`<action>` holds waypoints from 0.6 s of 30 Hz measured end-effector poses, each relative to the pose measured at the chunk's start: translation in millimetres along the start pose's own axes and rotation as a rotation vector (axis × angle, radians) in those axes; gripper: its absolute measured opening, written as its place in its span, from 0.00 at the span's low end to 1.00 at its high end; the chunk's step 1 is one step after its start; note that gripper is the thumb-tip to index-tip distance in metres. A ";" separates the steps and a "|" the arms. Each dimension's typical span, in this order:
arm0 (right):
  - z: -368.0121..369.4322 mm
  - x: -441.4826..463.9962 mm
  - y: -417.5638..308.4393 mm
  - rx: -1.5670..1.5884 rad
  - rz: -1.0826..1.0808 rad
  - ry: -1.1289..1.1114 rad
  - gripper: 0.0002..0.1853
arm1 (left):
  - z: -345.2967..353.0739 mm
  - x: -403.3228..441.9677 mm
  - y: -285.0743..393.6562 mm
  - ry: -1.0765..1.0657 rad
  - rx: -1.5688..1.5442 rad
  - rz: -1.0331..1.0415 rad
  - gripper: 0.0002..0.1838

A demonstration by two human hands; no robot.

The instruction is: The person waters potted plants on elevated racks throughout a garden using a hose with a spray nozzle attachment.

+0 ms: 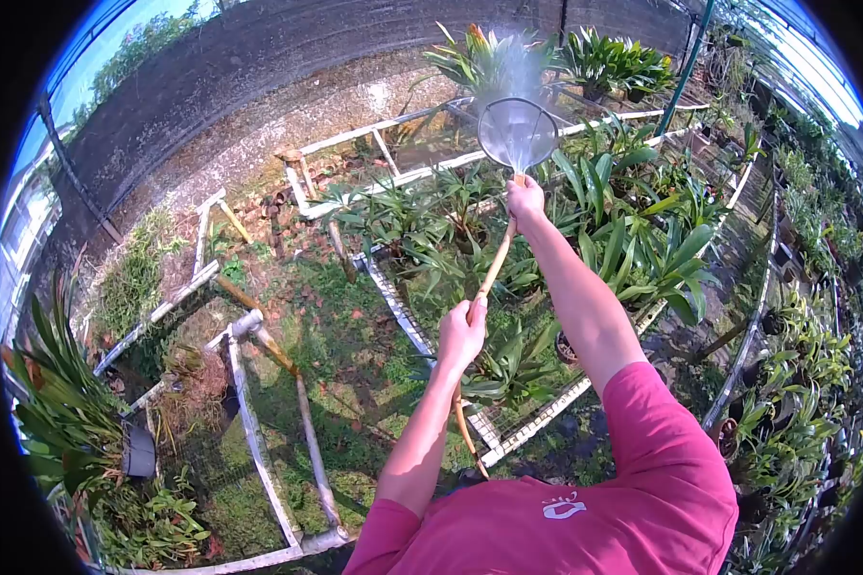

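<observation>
My right hand (pixel 525 198), stretched forward, is closed around the front end of a tan hose (pixel 495 261). Just beyond its fingers is a round, dark-rimmed ring (pixel 518 132) with thin spokes. White water spray (pixel 516 72) fans out through the ring and away from me. Lower on the same hose, my left hand (pixel 462 331) is wrapped around it. From there the hose hangs down in front of my body. Leafy potted plants (pixel 451 216) stand beneath and beside the hose, and the spray partly hides a plant at the back.
White-framed mesh benches (pixel 398 307) hold several plants. On the left, another white frame (pixel 259 441) stands beside a large plant in a grey pot (pixel 139 452). A low wall (pixel 259 144) runs along the back, a green pole (pixel 686 67) rises behind, and more plants (pixel 796 374) line the right.
</observation>
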State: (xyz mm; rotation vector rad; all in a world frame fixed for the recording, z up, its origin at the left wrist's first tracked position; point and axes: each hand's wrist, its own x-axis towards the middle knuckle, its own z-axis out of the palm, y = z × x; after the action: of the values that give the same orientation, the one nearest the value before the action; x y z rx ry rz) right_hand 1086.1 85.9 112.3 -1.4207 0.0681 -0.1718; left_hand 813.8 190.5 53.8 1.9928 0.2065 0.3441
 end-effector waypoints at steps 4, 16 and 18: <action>12.3 -6.1 8.2 -0.001 -0.030 0.054 0.08 | -2.2 1.8 -19.9 0.007 -0.030 0.021 0.23; -7.1 -36.0 18.2 -0.070 -0.028 0.095 0.10 | -2.0 -16.0 -35.5 -0.089 0.031 -0.030 0.24; -6.8 -39.0 15.2 -0.100 -0.014 0.093 0.11 | -2.7 -17.0 -33.6 -0.091 0.016 -0.038 0.24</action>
State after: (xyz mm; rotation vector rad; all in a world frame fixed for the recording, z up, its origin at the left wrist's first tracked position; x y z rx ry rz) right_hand 1047.8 87.5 94.1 -1.5130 0.1452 -0.2490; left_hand 797.1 202.2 22.0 2.0131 0.1897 0.2271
